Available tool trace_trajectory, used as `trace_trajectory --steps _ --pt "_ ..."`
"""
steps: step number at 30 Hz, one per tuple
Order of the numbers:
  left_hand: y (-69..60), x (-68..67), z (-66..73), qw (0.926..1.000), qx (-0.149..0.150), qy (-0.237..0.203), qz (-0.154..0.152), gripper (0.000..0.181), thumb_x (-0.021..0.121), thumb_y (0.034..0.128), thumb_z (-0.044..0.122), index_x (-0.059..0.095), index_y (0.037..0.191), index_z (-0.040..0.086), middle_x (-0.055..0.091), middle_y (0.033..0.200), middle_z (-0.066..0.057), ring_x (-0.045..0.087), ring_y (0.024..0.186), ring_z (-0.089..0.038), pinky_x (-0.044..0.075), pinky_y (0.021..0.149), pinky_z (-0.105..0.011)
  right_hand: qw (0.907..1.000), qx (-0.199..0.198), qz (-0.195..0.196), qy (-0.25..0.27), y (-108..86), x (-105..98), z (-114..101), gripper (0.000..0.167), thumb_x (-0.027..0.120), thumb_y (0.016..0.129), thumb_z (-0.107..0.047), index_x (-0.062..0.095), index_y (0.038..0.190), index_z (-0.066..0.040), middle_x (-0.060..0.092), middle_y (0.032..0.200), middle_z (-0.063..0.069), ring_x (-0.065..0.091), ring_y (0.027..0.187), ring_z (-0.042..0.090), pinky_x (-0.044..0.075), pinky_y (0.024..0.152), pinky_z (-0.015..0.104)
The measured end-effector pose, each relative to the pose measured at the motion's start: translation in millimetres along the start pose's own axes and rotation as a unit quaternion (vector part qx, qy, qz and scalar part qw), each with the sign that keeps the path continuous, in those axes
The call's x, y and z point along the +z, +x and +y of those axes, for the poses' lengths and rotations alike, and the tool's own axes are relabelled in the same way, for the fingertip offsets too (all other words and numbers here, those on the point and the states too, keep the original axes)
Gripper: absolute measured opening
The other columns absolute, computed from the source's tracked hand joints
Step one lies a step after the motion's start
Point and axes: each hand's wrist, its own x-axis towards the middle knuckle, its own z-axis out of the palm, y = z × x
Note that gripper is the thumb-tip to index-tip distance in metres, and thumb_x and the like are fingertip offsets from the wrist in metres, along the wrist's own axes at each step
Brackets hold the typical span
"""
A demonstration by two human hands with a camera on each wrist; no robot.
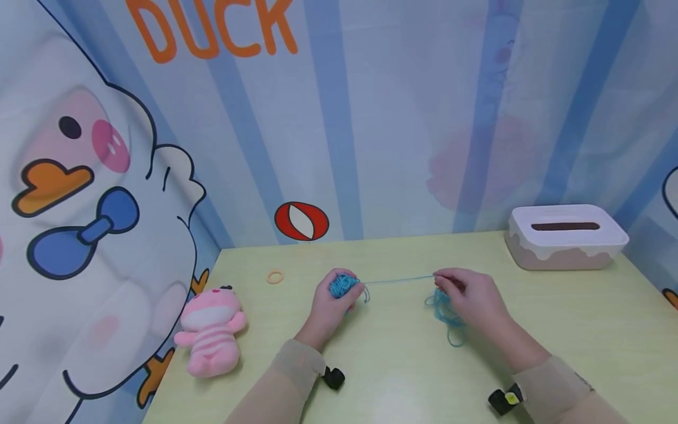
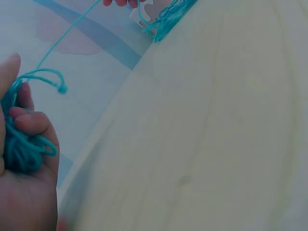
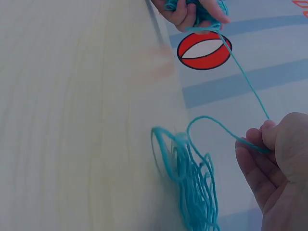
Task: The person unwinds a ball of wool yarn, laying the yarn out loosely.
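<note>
Yarn ball (image 1: pixel 343 285), blue and loosely wound, sits just below the middle of my head view, and I see the left hand (image 1: pixel 323 306) gripping it, fingers and thumb curled round it. In my left wrist view, a short looped end (image 2: pixel 53 77) pokes out beside the thumb. From the ball a single strand (image 1: pixel 399 280) runs nearly straight, rightwards across my head view, to the right hand (image 1: pixel 474 297), which I see nearly closed at the tips, pinching that strand between thumb and fingers. From this pinch, my right wrist view shows the strand curving over to a loose bundle of blue yarn (image 3: pixel 195 192) at the lower middle; I cannot tell whether the bundle touches the pale wood-grain table (image 1: pixel 392 359). Towards the lower left of my head view a pink striped plush toy (image 1: pixel 213 335) lies on the tabletop, with a small tan ring (image 1: pixel 275 276) above and to its right. A tissue box (image 1: pixel 567 244) with a white lid stands at the right, near the duck-print backdrop (image 1: pixel 392 118).
</note>
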Motion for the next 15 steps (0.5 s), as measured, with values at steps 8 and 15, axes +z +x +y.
trace_trajectory --steps 8,15 --pt "0.7 -1.4 -0.9 0.9998 -0.006 -0.012 0.016 0.052 0.071 0.1079 0.044 0.061 0.149 0.015 0.064 0.108 -0.006 0.064 0.082 -0.019 0.059 0.078 -0.024 0.9990 0.029 0.022 -0.024 -7.5 -24.2 20.9 0.018 0.076 0.105 -0.015 0.083 0.119 -0.007 0.086 0.102 0.010 0.082 0.095 0.029 0.066 0.085 0.027" --pt "1.8 -2.2 -2.5 0.9978 0.023 0.025 0.057 0.039 0.073 0.1047 0.051 0.073 0.121 0.016 0.074 0.106 -0.005 0.070 0.094 -0.022 0.058 0.088 -0.027 0.9975 0.046 0.030 -0.044 -15.2 -38.5 37.7 0.019 0.075 0.105 -0.016 0.083 0.120 -0.006 0.085 0.108 0.014 0.081 0.098 0.033 0.056 0.080 0.011"
